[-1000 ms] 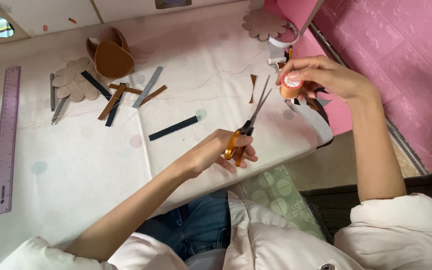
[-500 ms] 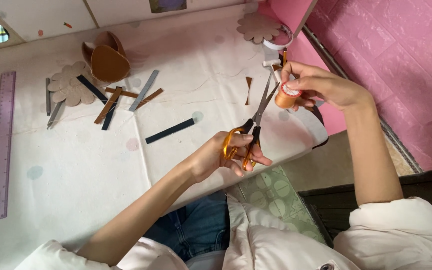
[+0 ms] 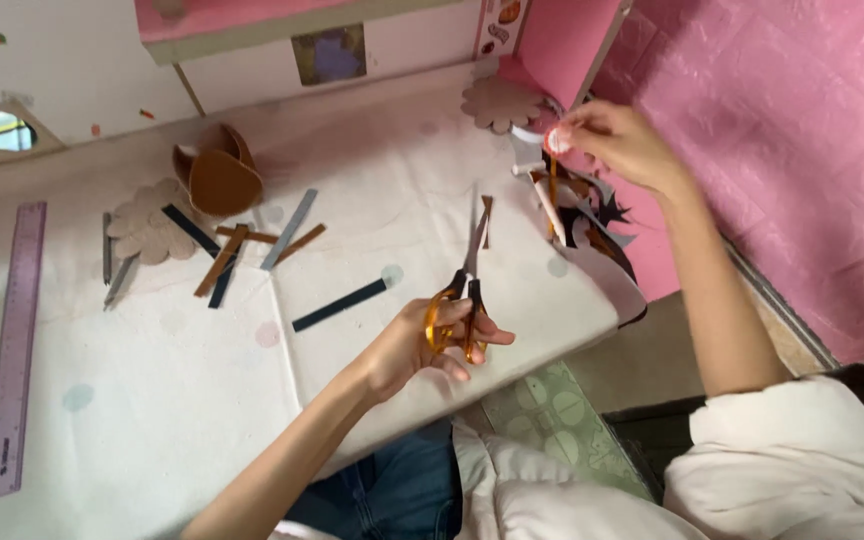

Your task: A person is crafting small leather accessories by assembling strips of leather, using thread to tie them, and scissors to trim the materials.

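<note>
Your left hand (image 3: pixel 422 345) covers part of the scissors' (image 3: pixel 464 290) orange handles, so you cannot see how far the fingers go through the loops. Your right hand (image 3: pixel 617 140) pinches a small pale piece (image 3: pixel 555 140) at the table's far right corner; it is blurred, and its kind stays unclear. The dark scraps (image 3: pixel 597 215) below it are a tangle you cannot sort. The purple ruler (image 3: pixel 14 350) has marks too small to read. The table's (image 3: pixel 152 420) left edge is cut off.

Glossy amber plastic scissors (image 3: pixel 460 290) handles
</note>
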